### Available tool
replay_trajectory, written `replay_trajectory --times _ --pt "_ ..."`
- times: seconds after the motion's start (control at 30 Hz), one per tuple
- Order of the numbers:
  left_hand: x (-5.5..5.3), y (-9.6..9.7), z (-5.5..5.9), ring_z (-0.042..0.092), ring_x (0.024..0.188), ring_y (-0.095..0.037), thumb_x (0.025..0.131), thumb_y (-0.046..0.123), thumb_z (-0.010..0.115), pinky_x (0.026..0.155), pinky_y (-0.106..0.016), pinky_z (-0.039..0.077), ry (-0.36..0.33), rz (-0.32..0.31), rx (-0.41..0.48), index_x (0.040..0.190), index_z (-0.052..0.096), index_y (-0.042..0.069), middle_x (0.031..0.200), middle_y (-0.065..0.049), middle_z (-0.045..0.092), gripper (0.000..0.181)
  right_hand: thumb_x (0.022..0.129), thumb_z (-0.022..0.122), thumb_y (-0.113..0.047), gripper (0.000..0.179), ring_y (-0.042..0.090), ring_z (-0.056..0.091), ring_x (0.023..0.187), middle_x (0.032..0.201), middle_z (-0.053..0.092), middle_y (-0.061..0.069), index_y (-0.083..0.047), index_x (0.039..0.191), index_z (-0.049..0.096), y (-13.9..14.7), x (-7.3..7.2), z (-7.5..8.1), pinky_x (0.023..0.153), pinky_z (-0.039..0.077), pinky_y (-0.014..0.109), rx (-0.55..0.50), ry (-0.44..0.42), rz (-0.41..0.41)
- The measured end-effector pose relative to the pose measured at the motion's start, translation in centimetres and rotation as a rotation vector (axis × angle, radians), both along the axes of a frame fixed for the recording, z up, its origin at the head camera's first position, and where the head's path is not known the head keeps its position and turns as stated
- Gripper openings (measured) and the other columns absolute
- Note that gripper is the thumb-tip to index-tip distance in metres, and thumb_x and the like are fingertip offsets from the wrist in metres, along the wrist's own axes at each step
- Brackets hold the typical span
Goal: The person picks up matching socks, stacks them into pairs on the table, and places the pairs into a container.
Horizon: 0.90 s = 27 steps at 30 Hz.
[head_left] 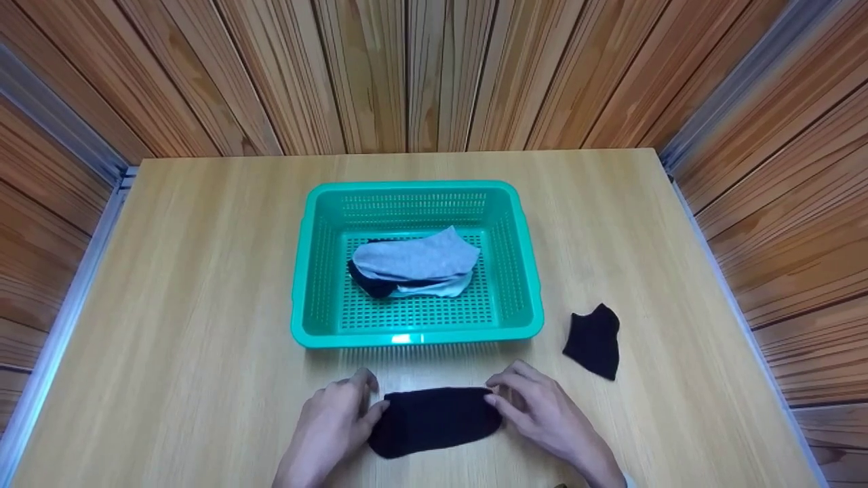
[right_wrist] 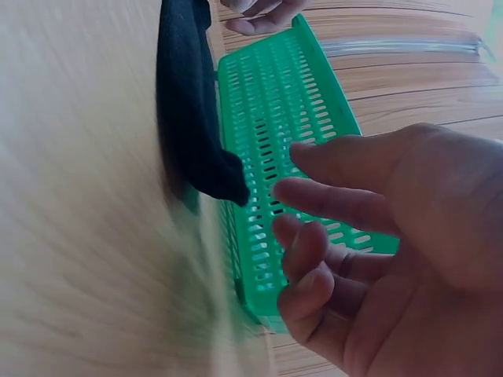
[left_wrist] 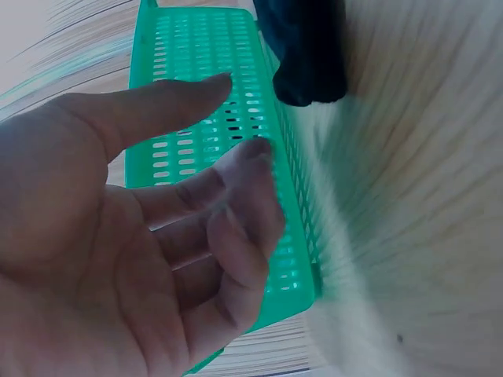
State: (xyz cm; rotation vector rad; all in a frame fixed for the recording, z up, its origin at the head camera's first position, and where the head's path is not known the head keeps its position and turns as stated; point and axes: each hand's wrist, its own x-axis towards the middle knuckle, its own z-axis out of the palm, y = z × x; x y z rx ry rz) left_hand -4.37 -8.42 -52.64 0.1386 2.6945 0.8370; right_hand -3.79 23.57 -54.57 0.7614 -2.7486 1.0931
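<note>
A black sock (head_left: 437, 423) lies flat and lengthwise on the table, in front of the green basket. At its left end is my left hand (head_left: 336, 417), thumb tip close to the cuff corner; in the left wrist view the loosely bent fingers of this hand (left_wrist: 157, 228) hold nothing, and the sock (left_wrist: 302, 55) is apart from them. My right hand (head_left: 542, 410) is by the opposite end. In the right wrist view, a small gap separates the fingers of that hand (right_wrist: 377, 236) from the sock (right_wrist: 189, 102). Another black sock (head_left: 595, 342) lies to the right.
The green plastic basket (head_left: 417, 339) stands mid-table. Inside it lies a small pile of socks, a grey one (head_left: 417, 257) on top, with black (head_left: 369, 281) and pale ones beneath. Wood-patterned walls (head_left: 434, 74) and metal rails (head_left: 61, 325) border the table (head_left: 190, 305).
</note>
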Motion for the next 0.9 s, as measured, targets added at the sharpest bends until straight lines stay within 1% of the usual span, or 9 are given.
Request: replay_trajectory --times 0.13,0.27,0.37,0.43,0.53,0.6,0.63,0.77,0.9 --pt "-0.4 -0.1 0.4 0.049 0.063 -0.011 0.095 0.025 0.077 0.056 -0.025 0.038 0.01 0.016 0.037 0.104 0.068 0.013 0.071 0.006 0.056 0.017 0.093 0.078 -0.01 0.009 -0.007 0.054 0.074 0.091 0.067 -0.014 -0.01 0.102 0.076 0.6 -0.1 0.4 0.061 0.049 0.016 -0.045 0.019 -0.021" --pt "-0.7 -0.4 1.0 0.052 0.061 -0.008 0.098 0.02 0.073 0.054 -0.022 0.042 0.03 0.01 0.113 0.105 0.068 0.01 0.072 0.006 0.06 0.013 0.092 0.079 -0.007 0.011 -0.007 0.057 0.075 0.089 0.068 -0.014 -0.01 0.101 0.076 1.6 -0.3 0.7 0.062 0.052 0.018 -0.034 0.036 -0.057" --pt "-0.8 -0.5 1.4 0.053 0.06 -0.006 0.099 0.019 0.071 0.053 -0.02 0.044 0.055 0.006 0.164 0.106 0.068 0.01 0.07 0.006 0.06 0.012 0.089 0.081 -0.004 0.013 -0.007 0.056 0.074 0.088 0.069 -0.013 -0.011 0.099 0.076 2.6 -0.6 1.0 0.062 0.051 0.016 -0.013 0.084 -0.09" --pt "-0.8 -0.6 1.7 0.051 0.06 -0.003 0.098 0.019 0.072 0.054 -0.019 0.043 0.124 0.001 0.167 0.105 0.069 0.011 0.07 0.008 0.059 0.011 0.086 0.082 -0.001 0.015 -0.006 0.056 0.073 0.087 0.07 -0.012 -0.01 0.097 0.077 3.3 -1.0 1.3 0.062 0.049 0.014 -0.008 0.126 -0.111" --pt "-0.7 -0.8 2.1 0.045 0.06 -0.001 0.096 0.021 0.076 0.054 -0.018 0.039 0.27 -0.005 0.134 0.1 0.07 0.016 0.069 0.01 0.055 0.009 0.082 0.084 0.004 0.018 -0.004 0.057 0.072 0.084 0.07 -0.009 -0.007 0.095 0.077 4.4 -1.6 1.8 0.062 0.049 0.012 -0.011 0.181 -0.139" --pt "-0.7 -1.0 2.4 0.043 0.061 0.0 0.094 0.023 0.078 0.054 -0.017 0.037 0.363 -0.002 0.11 0.097 0.071 0.019 0.069 0.011 0.053 0.009 0.081 0.084 0.006 0.019 -0.003 0.058 0.072 0.082 0.069 -0.008 -0.005 0.095 0.077 5.2 -2.0 2.1 0.062 0.049 0.012 -0.005 0.195 -0.168" --pt "-0.8 -1.1 2.6 0.042 0.062 0.001 0.094 0.025 0.079 0.054 -0.017 0.037 0.395 0.001 0.104 0.096 0.071 0.02 0.07 0.012 0.053 0.01 0.081 0.084 0.006 0.019 -0.003 0.057 0.072 0.081 0.068 -0.008 -0.005 0.094 0.076 5.5 -2.1 2.3 0.062 0.049 0.012 0.002 0.195 -0.187" --pt "-1.3 -1.4 3.4 0.045 0.065 0.001 0.093 0.027 0.081 0.056 -0.017 0.04 0.474 0.022 0.111 0.094 0.072 0.021 0.075 0.013 0.057 0.011 0.082 0.084 0.006 0.018 -0.005 0.055 0.071 0.081 0.065 -0.009 -0.005 0.095 0.077 6.7 -2.6 2.7 0.06 0.05 0.015 0.05 0.167 -0.27" --pt "-2.6 -1.8 3.9 0.048 0.066 -0.003 0.093 0.023 0.081 0.057 -0.017 0.042 0.556 0.022 0.13 0.095 0.073 0.016 0.076 0.006 0.06 0.011 0.083 0.085 0.003 0.018 0.002 0.058 0.076 0.089 0.066 -0.002 -0.004 0.098 0.076 7.9 -3.1 2.7 0.064 0.052 0.02 0.122 0.146 -0.335"
